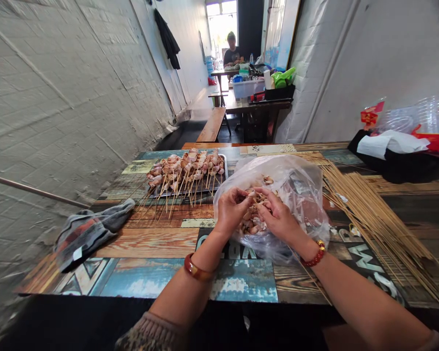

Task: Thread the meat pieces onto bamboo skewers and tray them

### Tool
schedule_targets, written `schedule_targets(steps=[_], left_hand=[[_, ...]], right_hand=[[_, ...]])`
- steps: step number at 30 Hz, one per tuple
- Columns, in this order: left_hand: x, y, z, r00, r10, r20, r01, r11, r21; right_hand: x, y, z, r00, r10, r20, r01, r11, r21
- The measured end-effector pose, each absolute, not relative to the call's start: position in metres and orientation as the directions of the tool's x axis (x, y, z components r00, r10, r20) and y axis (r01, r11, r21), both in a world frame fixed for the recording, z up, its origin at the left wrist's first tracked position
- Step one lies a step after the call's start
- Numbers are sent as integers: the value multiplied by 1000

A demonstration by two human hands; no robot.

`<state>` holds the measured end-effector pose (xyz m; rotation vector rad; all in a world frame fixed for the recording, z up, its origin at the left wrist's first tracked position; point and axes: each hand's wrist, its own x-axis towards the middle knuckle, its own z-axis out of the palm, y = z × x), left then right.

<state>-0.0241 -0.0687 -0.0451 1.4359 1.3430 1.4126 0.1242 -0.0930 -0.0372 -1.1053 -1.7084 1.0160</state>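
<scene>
A clear plastic bag (307, 190) lies spread on the table, holding small pinkish-brown pieces (254, 226) that look like food; their exact kind is unclear. Over its mouth my left hand (234, 207) pinches one such piece between thumb and fingertips. My right hand (278, 217) meets it there, fingers closed. A thin bamboo skewer (316, 282) runs out beneath my right wrist toward the table's front edge; its other end is hidden by the hand. Beyond my left hand, a metal tray (225, 168) bears a pile of loaded skewers (186, 168), their sticks pointing toward me.
Bare bamboo skewers (380, 219) lie in a bundle at the right. A grey cloth (95, 234) rests at the left edge. Bags and a black item (402, 163) sit at the back right. Behind stand a bench (212, 124), another table with a plastic bin (248, 88), and a seated person (232, 53).
</scene>
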Motion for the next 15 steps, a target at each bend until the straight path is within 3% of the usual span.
schedule_targets(steps=[15], left_hand=[[-22,-71,-44,-106,967,230,139,-215,967]], right_hand=[[124,-91,-44,-229,950,212,212,261,-942]])
